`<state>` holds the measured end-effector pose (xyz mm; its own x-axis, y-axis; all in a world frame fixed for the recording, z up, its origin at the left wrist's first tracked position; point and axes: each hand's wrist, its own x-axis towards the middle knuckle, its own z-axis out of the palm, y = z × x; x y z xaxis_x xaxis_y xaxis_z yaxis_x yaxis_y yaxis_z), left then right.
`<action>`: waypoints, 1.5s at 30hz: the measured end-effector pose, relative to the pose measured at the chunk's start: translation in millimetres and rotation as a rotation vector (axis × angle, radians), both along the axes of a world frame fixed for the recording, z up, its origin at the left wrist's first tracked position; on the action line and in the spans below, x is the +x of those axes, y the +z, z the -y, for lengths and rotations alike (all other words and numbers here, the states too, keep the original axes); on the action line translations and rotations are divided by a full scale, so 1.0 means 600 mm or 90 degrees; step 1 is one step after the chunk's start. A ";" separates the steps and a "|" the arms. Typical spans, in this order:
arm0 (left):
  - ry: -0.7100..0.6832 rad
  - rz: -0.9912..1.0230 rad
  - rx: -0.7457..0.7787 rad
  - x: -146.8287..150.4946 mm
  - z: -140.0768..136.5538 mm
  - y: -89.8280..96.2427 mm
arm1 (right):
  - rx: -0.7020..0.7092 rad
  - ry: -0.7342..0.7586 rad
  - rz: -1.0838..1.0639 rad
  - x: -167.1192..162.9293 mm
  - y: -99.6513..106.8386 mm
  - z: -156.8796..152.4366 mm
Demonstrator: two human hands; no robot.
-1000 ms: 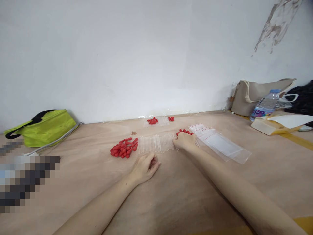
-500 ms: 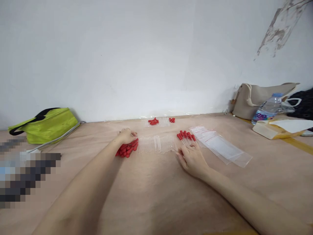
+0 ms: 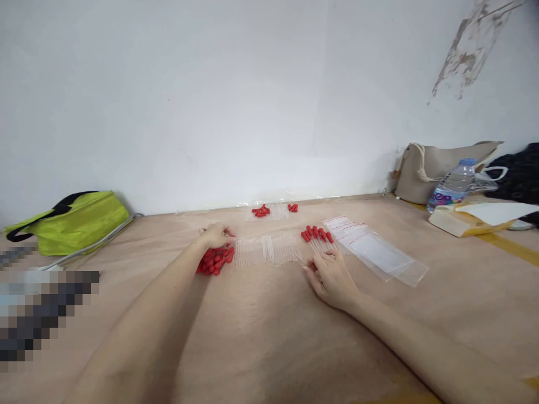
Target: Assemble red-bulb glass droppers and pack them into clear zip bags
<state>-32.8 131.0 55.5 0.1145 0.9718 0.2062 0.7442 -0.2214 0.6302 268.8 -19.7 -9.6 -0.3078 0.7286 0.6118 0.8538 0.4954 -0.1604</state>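
My left hand (image 3: 215, 234) is above the pile of red rubber dropper bulbs (image 3: 213, 262), its fingers pinched with a bit of red showing at the tips. To the right of that pile, clear dropper tubes (image 3: 263, 251) lie side by side in a row. My right hand (image 3: 332, 282) rests at the row's right end, with a thin clear tube between thumb and forefinger pointing left. Several droppers with red bulbs (image 3: 316, 233) fan out just beyond its fingers; their lower ends are hidden by the hand.
Flat clear zip bags (image 3: 374, 249) lie to the right. Near the wall is a clear bag with red bulbs (image 3: 261, 211) and tubes. A lime-green bag (image 3: 84, 221) stands left. A water bottle (image 3: 452, 185), beige handbag (image 3: 421, 179) and opened envelope (image 3: 475, 217) sit at right.
My left hand has lifted slightly off the bulb pile, uncovering more of it, and red now shows at its fingertips. My right hand stays by the droppers. The view has shifted slightly.
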 end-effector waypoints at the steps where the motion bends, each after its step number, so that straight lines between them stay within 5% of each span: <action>1: 0.002 0.024 -0.003 -0.001 0.005 0.003 | 0.004 0.001 -0.002 -0.001 -0.001 0.000; 5: 0.011 0.142 0.011 0.002 0.040 0.004 | 0.026 0.013 -0.023 -0.004 -0.005 -0.001; 9: 0.007 0.261 0.038 0.036 0.107 -0.026 | 0.030 0.047 -0.043 -0.008 -0.012 -0.003; 13: -0.137 0.451 -0.058 0.089 0.175 -0.061 | 0.032 0.078 -0.051 -0.010 -0.017 -0.004; 16: -0.137 0.474 -0.073 0.116 0.206 -0.080 | 0.049 0.078 -0.042 -0.010 -0.016 -0.003; 23: -0.186 0.433 -0.056 0.122 0.220 -0.113 | 0.025 0.089 -0.013 -0.020 -0.004 0.003; 31: -0.248 0.174 0.136 0.119 0.220 -0.107 | 0.074 0.104 -0.060 -0.028 -0.009 -0.003; 45: -0.279 0.131 0.112 0.124 0.229 -0.098 | 0.070 0.176 -0.032 -0.024 -0.013 -0.005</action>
<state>41.3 -6.2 -3.6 0.4427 0.7900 0.4242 0.4218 -0.6009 0.6790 254.3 -16.7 -17.2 -0.4530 0.5498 0.7018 0.6766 0.7246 -0.1308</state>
